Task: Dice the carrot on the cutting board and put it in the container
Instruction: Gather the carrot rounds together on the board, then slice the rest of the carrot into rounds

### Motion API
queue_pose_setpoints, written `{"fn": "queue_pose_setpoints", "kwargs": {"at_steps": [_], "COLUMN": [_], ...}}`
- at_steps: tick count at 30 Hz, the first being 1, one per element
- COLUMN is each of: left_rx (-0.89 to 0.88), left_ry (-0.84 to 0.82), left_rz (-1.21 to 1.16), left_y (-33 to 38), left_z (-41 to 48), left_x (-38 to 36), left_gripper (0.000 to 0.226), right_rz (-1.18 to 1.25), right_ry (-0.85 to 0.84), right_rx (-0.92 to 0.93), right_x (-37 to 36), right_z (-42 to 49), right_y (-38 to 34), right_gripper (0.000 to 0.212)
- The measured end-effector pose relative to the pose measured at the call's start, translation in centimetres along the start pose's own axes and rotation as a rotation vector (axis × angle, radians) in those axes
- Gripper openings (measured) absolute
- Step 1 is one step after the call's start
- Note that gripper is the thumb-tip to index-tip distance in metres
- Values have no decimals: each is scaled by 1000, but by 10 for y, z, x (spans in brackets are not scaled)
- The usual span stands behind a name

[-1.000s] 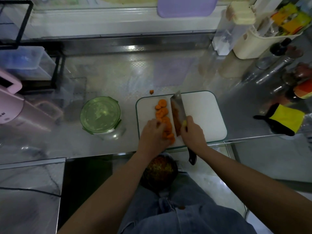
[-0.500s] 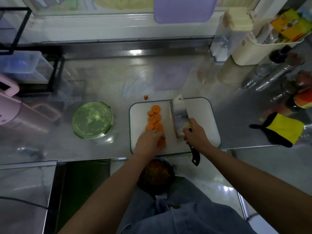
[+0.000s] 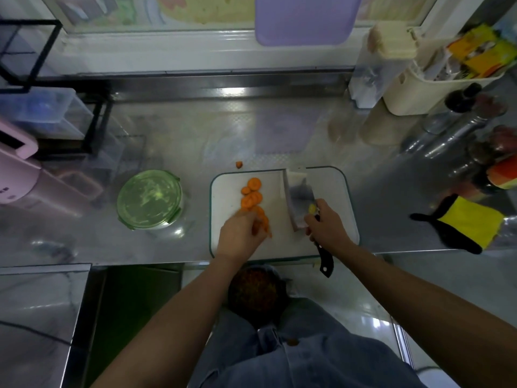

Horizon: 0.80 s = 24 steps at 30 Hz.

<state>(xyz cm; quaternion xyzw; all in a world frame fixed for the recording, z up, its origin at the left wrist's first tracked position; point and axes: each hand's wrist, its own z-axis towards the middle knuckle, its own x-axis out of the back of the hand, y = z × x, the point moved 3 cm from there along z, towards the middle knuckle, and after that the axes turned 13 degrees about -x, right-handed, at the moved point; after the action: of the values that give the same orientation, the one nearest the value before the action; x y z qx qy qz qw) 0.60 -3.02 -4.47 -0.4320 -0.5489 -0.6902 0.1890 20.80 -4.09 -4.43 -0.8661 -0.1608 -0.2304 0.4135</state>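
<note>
Nearest: denim lap (image 3: 307, 357), and a dark bowl (image 3: 253, 289) with orange-green bits just under the bench (image 3: 195, 141) edge, below the left hand. The left hand (image 3: 240, 236) is on the cutting board (image 3: 223, 191), fingers curled down on the near end of the carrot slices (image 3: 251, 194) and gripping them. It is blurred, so the exact pinch is unclear. The right hand (image 3: 328, 229) is wrapped round the knife (image 3: 299, 200) where handle meets blade, with the black handle end sticking out toward the body past the board edge. The blade is tilted with its flat side showing, over the board to the right of the slices and not touching them. The slices lie in a loose row running away from the left hand. The round container (image 3: 149, 198) with green lid on sits left of the left hand, off the board. A stray carrot bit (image 3: 239, 164) is on the bench just beyond the board. A yellow-black cloth (image 3: 470, 224) lies well right of the right hand. Far: a pink appliance (image 3: 16, 175) left, a cream basket (image 3: 414, 91) right, and a purple board (image 3: 305, 18) at the back wall.
</note>
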Motion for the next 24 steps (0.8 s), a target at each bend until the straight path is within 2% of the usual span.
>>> {"fn": "queue_pose_setpoints", "kwargs": {"at_steps": [3, 6, 9, 15, 24], "left_rx": [109, 168, 235, 251, 372], "left_ry": [72, 14, -36, -6, 160], "left_rz": [-140, -218, -223, -211, -345], "left_y": [13, 23, 32, 38, 31], "left_z": [12, 31, 46, 60, 67], "left_x": [-2, -24, -44, -54, -38], "left_gripper": [21, 23, 23, 17, 20], "right_rz": [-22, -90, -162, -303, -162], "right_ry": [42, 62, 56, 72, 93], "right_rx": [27, 61, 85, 119, 81], "right_x": [11, 22, 31, 36, 40], "right_z": [0, 1, 1, 5, 19], "right_y": [3, 9, 17, 23, 20], "right_gripper": [8, 11, 7, 18, 8]}}
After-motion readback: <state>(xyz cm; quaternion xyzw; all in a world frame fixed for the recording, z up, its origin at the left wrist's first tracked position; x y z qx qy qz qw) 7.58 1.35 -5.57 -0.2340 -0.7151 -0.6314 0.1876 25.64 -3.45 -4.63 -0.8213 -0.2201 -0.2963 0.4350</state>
